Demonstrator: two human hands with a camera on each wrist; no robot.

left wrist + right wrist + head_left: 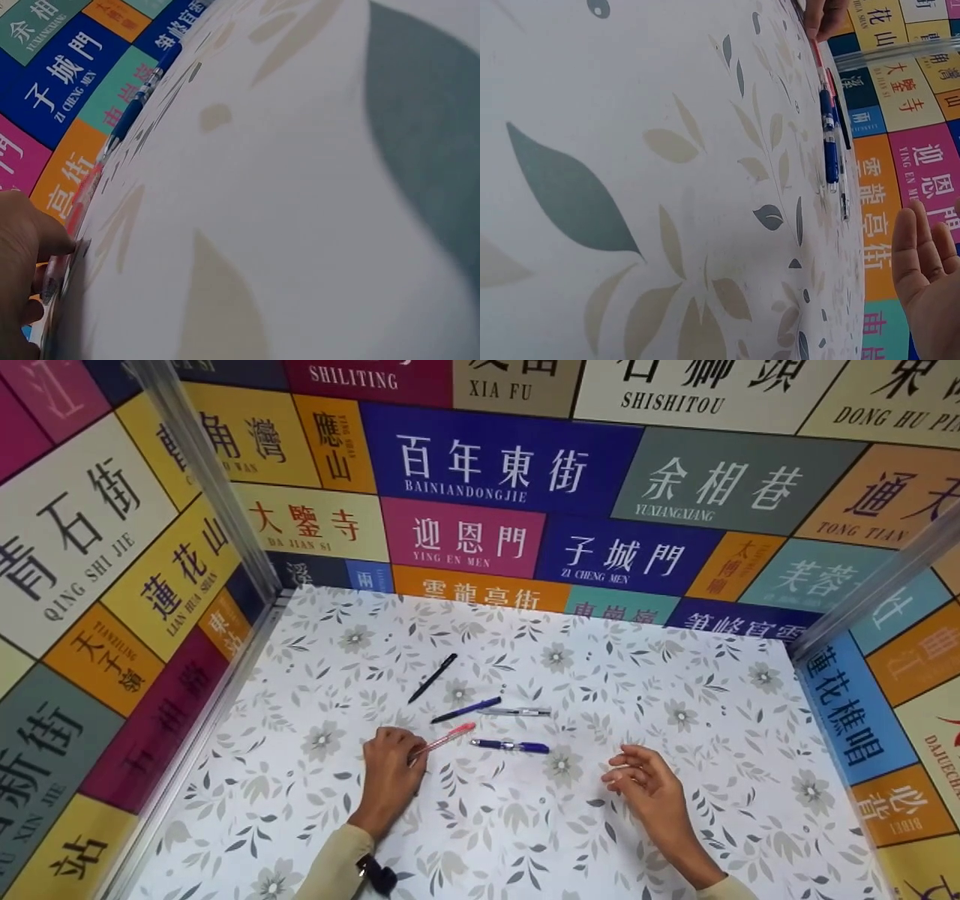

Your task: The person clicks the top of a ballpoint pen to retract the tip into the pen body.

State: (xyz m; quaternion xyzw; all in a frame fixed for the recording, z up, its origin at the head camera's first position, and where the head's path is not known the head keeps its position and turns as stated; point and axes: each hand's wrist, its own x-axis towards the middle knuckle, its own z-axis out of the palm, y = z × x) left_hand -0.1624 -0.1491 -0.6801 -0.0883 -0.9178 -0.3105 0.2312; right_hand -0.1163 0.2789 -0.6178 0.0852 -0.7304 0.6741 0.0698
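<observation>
My left hand [391,771] pinches the near end of a pink pen [450,735], which lies low at the table surface, its pink cap pointing away to the right. In the left wrist view the thumb and fingers [52,236] of that hand close on the pen's clear barrel. Just right of it lies a blue pen [510,745] with a clear grip. My right hand [646,784] hovers over the table at the right, fingers loosely bent, with nothing in it. Behind the pink pen lie a dark blue pen [466,709], a clear grey pen [517,712] and a black pen [433,678].
A white table [570,840] with a grey leaf and flower print spreads under both hands. Panels of coloured sign tiles [502,457] rise at the back and both sides. Clear strips [217,472] run along the corners. A small black device [376,874] sits on the left sleeve.
</observation>
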